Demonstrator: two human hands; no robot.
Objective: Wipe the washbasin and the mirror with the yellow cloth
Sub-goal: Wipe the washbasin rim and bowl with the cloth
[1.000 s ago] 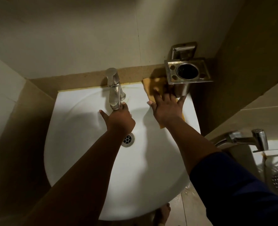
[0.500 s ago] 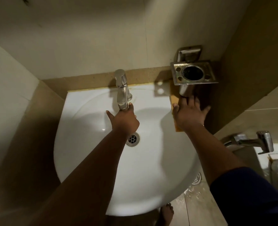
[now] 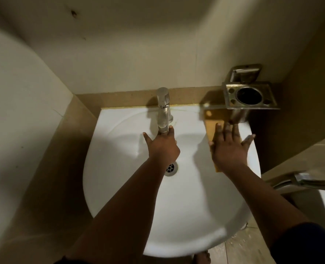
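Yellow cloth (image 3: 211,122) is lying flat on the washbasin (image 3: 123,187) rim, back right corner, under the metal holder (image 3: 250,96). Right hand (image 3: 229,147) is pressing it down, fingers straight and spread. Left hand (image 3: 162,147) is gripping the tap (image 3: 163,111) spout end, fingers curled, thumb sticking out. Drain (image 3: 170,168) is sitting just below that wrist.

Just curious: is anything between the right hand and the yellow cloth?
Nothing visible. The right hand lies flat on the yellow cloth, pressing it onto the washbasin rim, just below the metal holder.
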